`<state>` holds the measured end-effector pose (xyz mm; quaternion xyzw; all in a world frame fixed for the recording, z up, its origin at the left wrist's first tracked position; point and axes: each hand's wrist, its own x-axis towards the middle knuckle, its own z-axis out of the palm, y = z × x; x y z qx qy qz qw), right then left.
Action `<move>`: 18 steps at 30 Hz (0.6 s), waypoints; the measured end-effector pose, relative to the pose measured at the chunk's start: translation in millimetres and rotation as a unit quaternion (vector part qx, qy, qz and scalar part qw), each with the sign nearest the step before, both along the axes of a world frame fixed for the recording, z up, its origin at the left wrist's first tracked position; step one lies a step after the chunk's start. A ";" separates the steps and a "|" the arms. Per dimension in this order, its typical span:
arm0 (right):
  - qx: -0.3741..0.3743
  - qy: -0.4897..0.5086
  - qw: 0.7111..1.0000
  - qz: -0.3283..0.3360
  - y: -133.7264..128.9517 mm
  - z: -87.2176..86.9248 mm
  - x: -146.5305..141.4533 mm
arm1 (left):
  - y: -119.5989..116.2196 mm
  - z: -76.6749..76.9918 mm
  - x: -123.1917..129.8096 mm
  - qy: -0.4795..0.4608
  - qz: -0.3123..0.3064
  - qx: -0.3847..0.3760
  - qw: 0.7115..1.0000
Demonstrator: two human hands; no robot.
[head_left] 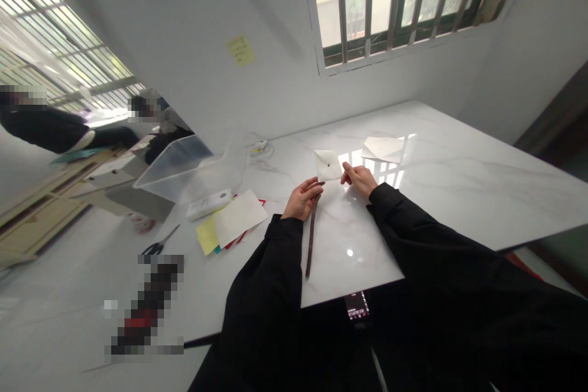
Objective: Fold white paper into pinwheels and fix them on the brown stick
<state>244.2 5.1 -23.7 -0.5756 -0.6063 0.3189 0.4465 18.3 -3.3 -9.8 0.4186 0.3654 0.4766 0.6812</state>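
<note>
A small white paper square (327, 166) with a dark dot near its middle is held up over the marble-patterned table. My left hand (303, 199) is closed on a thin dark brown stick (311, 239), whose upper end meets the paper's lower left corner. The stick slants down toward the table's front edge. At the paper's right edge is my right hand (359, 180), its fingers pinched together; whether they grip the paper is too small to make out.
White paper sheets (383, 149) lie behind my right hand. To the left are coloured papers (241, 218), a white box (210, 203), scissors (158, 246) and a clear plastic bin (179, 162). Two people sit at the far left. A wall with a barred window (390, 6) stands behind the table (482, 177).
</note>
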 end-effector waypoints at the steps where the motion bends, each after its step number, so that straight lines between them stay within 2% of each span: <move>1: 0.004 0.007 1.000 -0.007 0.4 -1.0 0.1 | -0.4 0.5 -0.2 -0.002 -0.002 0.000 1.000; 7: 0.019 0.021 0.997 -0.068 3.1 -3.9 2.6 | 0.4 0.3 -1.4 0.002 0.004 0.003 1.000; 14: 0.043 -0.020 0.998 -0.042 -3.7 4.6 6.3 | -2.0 3.2 -0.3 0.015 0.005 -0.008 1.000; 18: 0.018 -0.078 0.996 -0.041 -0.6 7.2 9.8 | -2.0 3.0 -0.1 0.018 0.003 -0.003 1.000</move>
